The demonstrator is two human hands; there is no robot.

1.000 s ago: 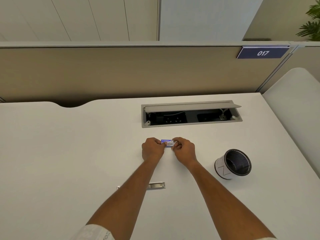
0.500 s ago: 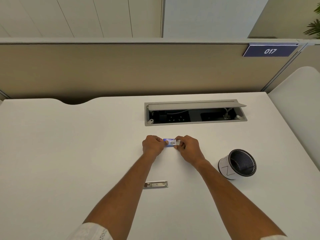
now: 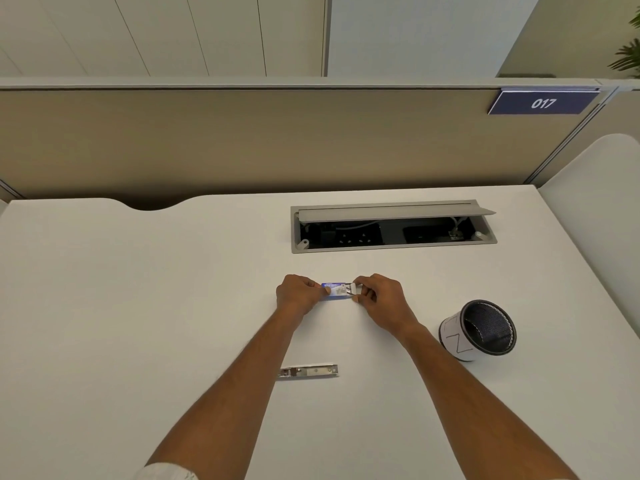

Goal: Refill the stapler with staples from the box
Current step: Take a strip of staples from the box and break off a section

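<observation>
Stapler [image 3: 311, 371] half behind left forearm [image 3: 242, 382]

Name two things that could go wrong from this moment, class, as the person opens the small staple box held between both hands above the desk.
1. The left hand and right hand pinch the tiny staple box only by its ends; pulled too hard, it might spill staples over the desk.
2. The stapler lies under the left forearm, which could knock it when drawn back.
</observation>
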